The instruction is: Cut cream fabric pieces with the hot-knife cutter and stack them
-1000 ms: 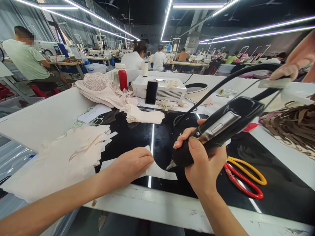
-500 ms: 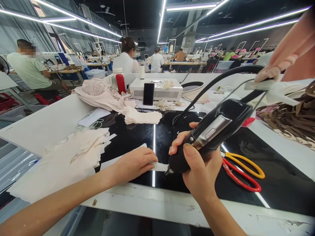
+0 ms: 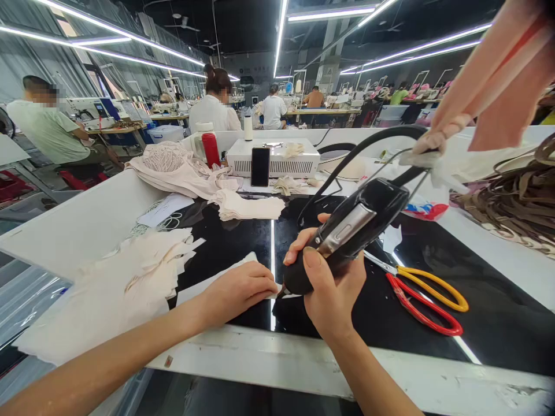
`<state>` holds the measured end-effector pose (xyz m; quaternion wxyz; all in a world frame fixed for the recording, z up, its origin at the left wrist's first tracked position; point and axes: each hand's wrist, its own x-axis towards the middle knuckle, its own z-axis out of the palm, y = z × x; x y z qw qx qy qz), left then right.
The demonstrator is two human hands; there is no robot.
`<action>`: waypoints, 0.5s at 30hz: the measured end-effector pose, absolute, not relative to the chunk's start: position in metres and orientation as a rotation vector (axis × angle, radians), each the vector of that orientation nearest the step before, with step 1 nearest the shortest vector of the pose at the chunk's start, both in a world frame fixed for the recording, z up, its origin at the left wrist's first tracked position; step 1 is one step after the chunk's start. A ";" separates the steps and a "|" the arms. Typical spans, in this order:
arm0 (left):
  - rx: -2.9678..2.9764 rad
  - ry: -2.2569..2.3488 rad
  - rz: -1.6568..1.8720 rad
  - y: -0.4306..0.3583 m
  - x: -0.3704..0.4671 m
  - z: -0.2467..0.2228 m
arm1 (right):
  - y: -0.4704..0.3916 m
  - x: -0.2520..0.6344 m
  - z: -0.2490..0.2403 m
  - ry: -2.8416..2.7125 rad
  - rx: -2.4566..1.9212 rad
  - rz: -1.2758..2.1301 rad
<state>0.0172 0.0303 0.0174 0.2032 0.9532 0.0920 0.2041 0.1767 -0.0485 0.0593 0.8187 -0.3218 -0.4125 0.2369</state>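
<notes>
My right hand [image 3: 330, 297] is wrapped round a black handheld power tool [image 3: 353, 228] with a silver lever on its side and a pointed metal tip. The tip angles down to the left, at a narrow white fabric strip [image 3: 208, 283] close beside my left fingertips; whether it touches is too small to tell. My left hand [image 3: 243, 289] presses the strip onto the glossy black work surface [image 3: 229, 251], fingers closed together. A thick black cable [image 3: 368, 136] loops from the tool's upper end, where a knotted pink cloth [image 3: 485, 92] and a cord hang.
Scissors [image 3: 429, 289] with red and yellow handles lie right of my right hand. Pale fabric pieces [image 3: 117, 283] are piled at left, a smaller stack [image 3: 249, 206] behind. A phone [image 3: 261, 167] leans on a white box [image 3: 299, 159]. Brown straps [image 3: 511, 190] heap at right.
My right hand and the tool have moved left, bringing the tip close beside my left fingertips. The hanging pink cloth has shifted left in view. My left hand stays on the strip.
</notes>
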 end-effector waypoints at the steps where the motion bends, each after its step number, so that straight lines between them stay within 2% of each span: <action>1: 2.653 0.255 0.578 0.030 0.017 0.017 | -0.048 0.177 0.059 -0.881 -0.683 0.499; 15: 2.716 0.192 0.648 0.029 0.019 0.011 | -0.048 0.181 0.058 -0.902 -0.698 0.485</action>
